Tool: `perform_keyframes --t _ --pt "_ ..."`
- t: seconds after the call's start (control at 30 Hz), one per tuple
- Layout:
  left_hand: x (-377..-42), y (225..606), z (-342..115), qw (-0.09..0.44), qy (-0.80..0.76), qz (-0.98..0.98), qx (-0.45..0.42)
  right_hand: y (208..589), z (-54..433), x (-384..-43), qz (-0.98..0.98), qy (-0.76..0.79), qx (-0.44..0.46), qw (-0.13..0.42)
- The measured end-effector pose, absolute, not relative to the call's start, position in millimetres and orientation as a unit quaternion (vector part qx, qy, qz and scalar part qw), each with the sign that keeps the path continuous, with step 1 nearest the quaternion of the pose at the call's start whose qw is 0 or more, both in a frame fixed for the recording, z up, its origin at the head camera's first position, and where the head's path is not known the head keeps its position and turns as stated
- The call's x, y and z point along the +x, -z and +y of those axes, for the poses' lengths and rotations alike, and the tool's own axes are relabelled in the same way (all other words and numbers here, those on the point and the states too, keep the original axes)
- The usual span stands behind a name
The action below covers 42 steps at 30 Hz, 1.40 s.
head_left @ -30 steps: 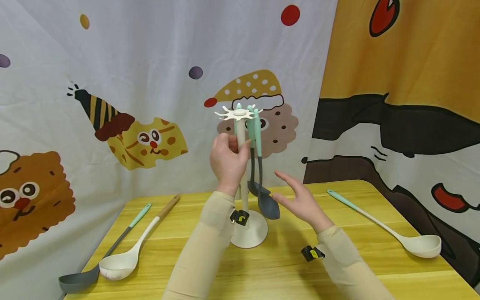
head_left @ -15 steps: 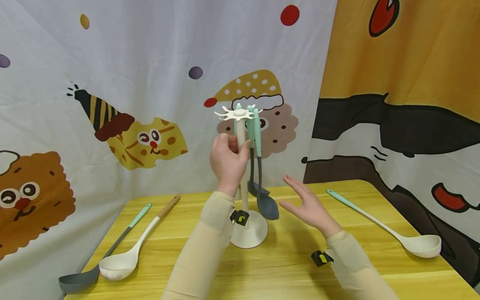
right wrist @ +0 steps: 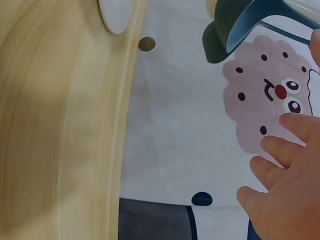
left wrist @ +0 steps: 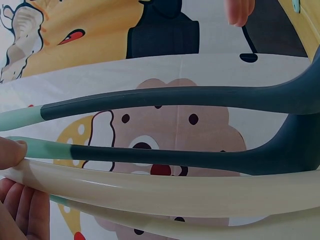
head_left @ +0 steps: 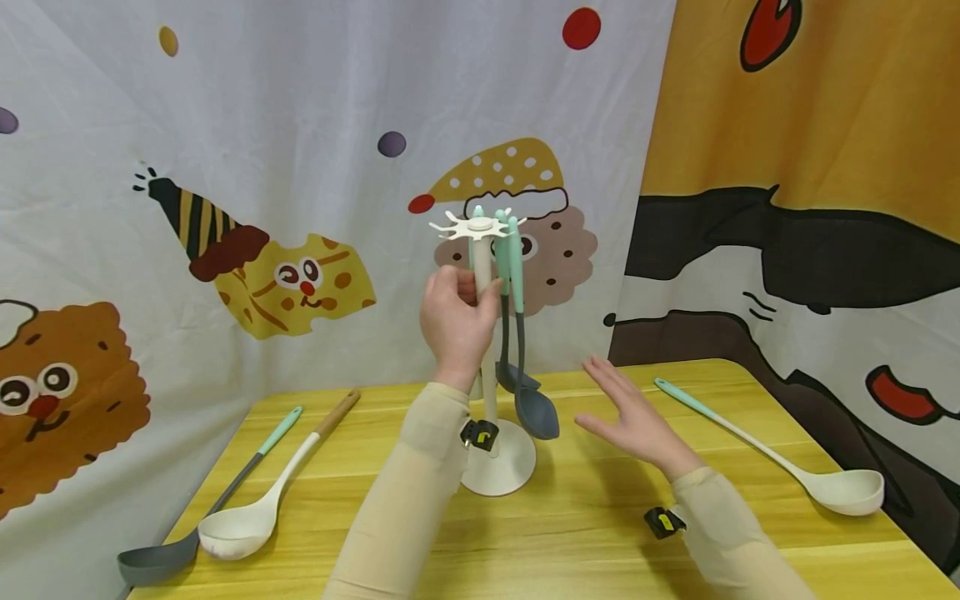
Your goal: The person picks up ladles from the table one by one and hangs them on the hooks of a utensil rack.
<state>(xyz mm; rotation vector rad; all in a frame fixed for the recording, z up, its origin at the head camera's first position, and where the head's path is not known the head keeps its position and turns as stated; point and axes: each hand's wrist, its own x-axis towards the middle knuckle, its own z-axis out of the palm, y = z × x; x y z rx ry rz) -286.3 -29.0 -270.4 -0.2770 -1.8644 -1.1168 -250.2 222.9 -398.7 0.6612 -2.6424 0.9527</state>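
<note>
In the head view my left hand (head_left: 459,325) grips the pole of a cream utensil stand (head_left: 498,475), thumb and curled fingers round it. Two dark grey ladles (head_left: 537,414) with mint handles hang from hooks on its right side. Behind the pole a third mint handle (head_left: 478,212) shows; its lower part is mostly hidden. The left wrist view has the pole (left wrist: 175,192) held between thumb and fingers, the thumb close to a mint handle. My right hand (head_left: 637,425) holds nothing, its fingers extended, in the air right of the hanging ladles.
On the wooden table (head_left: 540,533), a white ladle (head_left: 843,492) with a mint handle lies at the right. At the left lie a white ladle (head_left: 240,529) with a wooden handle and a grey ladle (head_left: 157,562). A printed curtain (head_left: 322,100) hangs behind.
My right hand has moved rightward, away from the hanging ladles. The left hand stays on the pole, and the stand has not moved.
</note>
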Motion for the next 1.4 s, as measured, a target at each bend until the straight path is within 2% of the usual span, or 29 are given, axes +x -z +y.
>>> perform_keyframes --t 0.9,1.4 --pt "-284.4 270.3 -29.2 0.451 0.454 -0.761 -0.107 416.7 268.5 -250.1 -0.930 -0.283 0.197 0.130" --pt "-284.9 270.5 -29.1 0.461 0.447 -0.759 -0.110 421.3 300.8 -251.8 -0.957 -0.201 0.168 0.123"
